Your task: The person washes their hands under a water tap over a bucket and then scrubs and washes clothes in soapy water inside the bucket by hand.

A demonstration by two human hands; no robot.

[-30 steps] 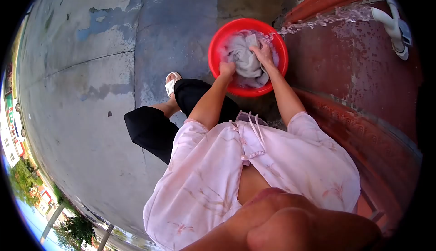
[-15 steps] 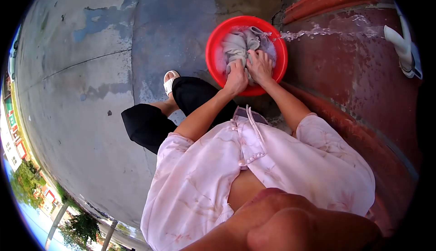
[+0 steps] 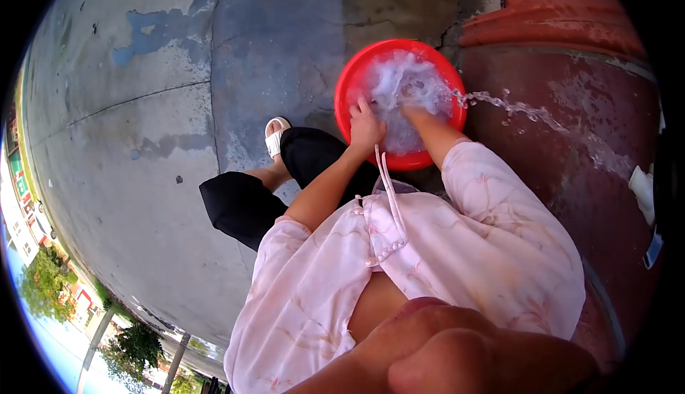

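A red basin point(image 3: 342, 87) of sudsy water stands before me on the ground. The grey cloth point(image 3: 403, 80) lies mostly under the churned, foamy surface, its outline blurred. At the left inner side of the basin is my left hand point(image 3: 365, 124), fingers slightly apart and their tips near the water, with no cloth visible in them. My right hand point(image 3: 414, 111) is plunged into the water by the cloth, its fingers hidden by foam. A stream of water point(image 3: 528, 109) arcs into the basin from the right, out of a white spout point(image 3: 641, 191).
A dark red wall or ledge point(image 3: 542, 144) runs along the right, with a raised moulding point(image 3: 553, 27) behind it. Worn concrete point(image 3: 143, 180) spreads to the left. My sandalled foot point(image 3: 276, 134) is left of the basin.
Both hands were on the bunched grey cloth above the suds. Now the cloth is down in the water, my right hand is submerged, and my left hand has come away toward the rim.
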